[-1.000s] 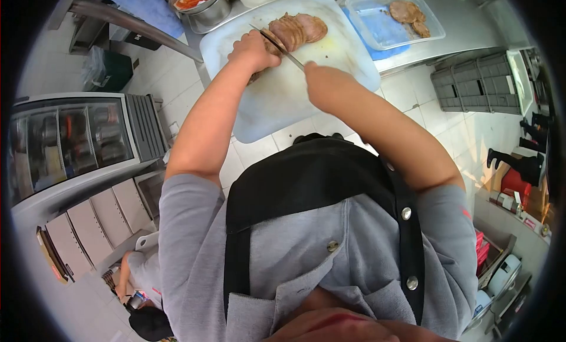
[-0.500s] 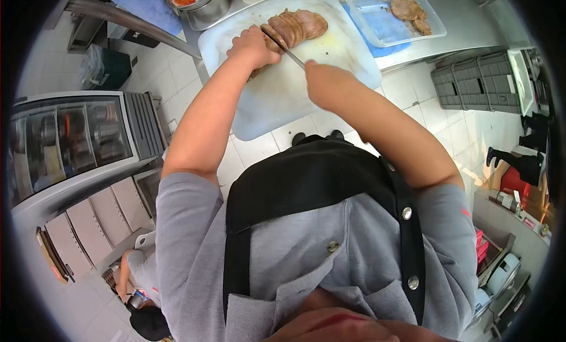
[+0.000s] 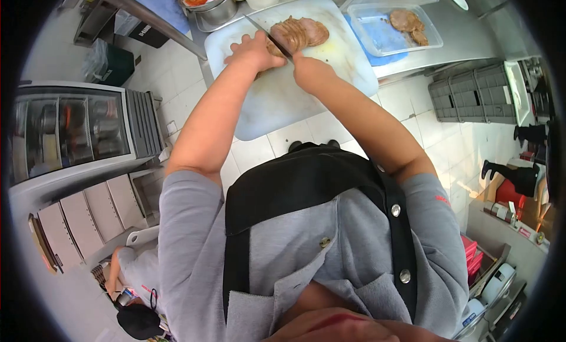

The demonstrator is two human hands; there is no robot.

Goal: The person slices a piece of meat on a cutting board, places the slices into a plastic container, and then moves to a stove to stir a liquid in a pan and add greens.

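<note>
A piece of brown cooked meat (image 3: 315,32) lies partly sliced on the white cutting board (image 3: 274,115), its slices leaning together in a row. My right hand (image 3: 314,73) is closed around the handle of a knife (image 3: 268,32), whose blade lies across the meat and points away to the upper left. At the uncut end, my left hand (image 3: 250,53) presses on the meat, its fingers bent and somewhat spread beside the blade. The part of the meat under my left palm is hidden.
Right of the board, a clear plastic container (image 3: 377,32) holding meat slices stands on a blue cloth (image 3: 389,58). Metal bowls (image 3: 213,15) with shredded vegetables sit behind the board. A grey crate (image 3: 471,94) stands at right; another person (image 3: 135,277) is at lower left.
My right hand and the knife have pushed forward and left, so more blade now extends past the meat. My left hand stays on the meat, with its fingers spread wider.
</note>
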